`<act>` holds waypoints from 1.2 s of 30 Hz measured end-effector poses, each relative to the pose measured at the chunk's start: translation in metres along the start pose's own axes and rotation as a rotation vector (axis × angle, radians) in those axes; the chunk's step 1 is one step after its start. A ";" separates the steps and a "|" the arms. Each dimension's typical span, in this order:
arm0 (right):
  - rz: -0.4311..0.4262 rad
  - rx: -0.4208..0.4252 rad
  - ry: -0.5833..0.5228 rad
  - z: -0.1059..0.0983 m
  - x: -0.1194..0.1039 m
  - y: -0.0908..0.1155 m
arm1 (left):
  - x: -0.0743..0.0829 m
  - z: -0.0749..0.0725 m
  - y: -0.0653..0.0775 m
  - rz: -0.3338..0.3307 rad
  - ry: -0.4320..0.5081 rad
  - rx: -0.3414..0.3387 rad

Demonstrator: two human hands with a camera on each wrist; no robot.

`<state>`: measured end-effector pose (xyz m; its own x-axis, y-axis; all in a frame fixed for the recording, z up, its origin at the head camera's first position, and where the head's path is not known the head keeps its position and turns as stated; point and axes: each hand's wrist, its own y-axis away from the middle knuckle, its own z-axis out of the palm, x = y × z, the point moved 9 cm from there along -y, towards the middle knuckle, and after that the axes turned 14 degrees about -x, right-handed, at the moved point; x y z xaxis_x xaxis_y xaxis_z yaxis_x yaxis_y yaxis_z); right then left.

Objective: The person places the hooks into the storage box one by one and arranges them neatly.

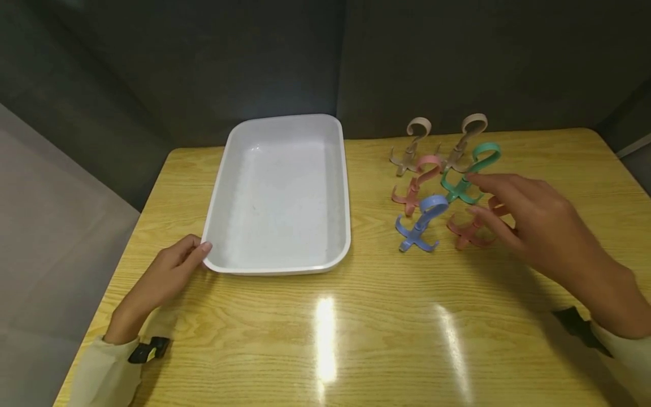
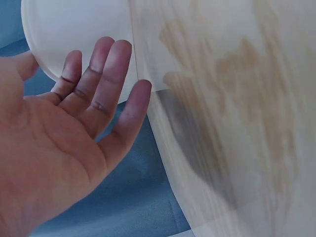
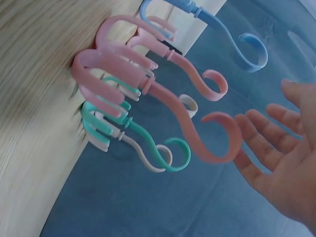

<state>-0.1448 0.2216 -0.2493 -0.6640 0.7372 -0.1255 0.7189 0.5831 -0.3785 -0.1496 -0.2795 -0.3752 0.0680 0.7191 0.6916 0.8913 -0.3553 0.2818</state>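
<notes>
My left hand (image 1: pixel 161 278) pinches the near left corner of a white rectangular tray (image 1: pixel 277 270), its thumb over the rim and its fingers outside. In the left wrist view those fingers (image 2: pixel 111 81) lie against the tray's outer side. At the right, my right hand (image 1: pixel 546 223) hovers over a pink four-pronged hanger hook (image 1: pixel 464 233), fingers extended. In the right wrist view the fingertips are beside the curl of that pink hook (image 3: pixel 185 118); whether they touch it is unclear. Around it stand a green hook (image 1: pixel 460 189), a blue hook (image 1: pixel 418 229) and another pink hook (image 1: pixel 413 192).
Two beige hooks (image 1: pixel 406 158) stand behind the others near the table's back edge. A dark curtain (image 1: pixel 254 56) hangs right behind the wood-grain table (image 1: pixel 254 333). The tray stands left of the hooks, and its bare inside shows.
</notes>
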 end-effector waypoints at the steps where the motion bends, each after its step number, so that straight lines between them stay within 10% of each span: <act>1: -0.006 0.001 0.001 0.001 -0.001 -0.001 | 0.000 0.000 0.000 0.001 0.001 0.002; 36: -0.109 -0.122 -0.153 0.032 -0.007 -0.018 | 0.004 0.002 -0.001 0.034 0.025 -0.003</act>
<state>-0.1598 0.1950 -0.2710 -0.7556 0.6129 -0.2311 0.6549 0.7000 -0.2847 -0.1486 -0.2747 -0.3739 0.0873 0.6912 0.7173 0.8875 -0.3811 0.2592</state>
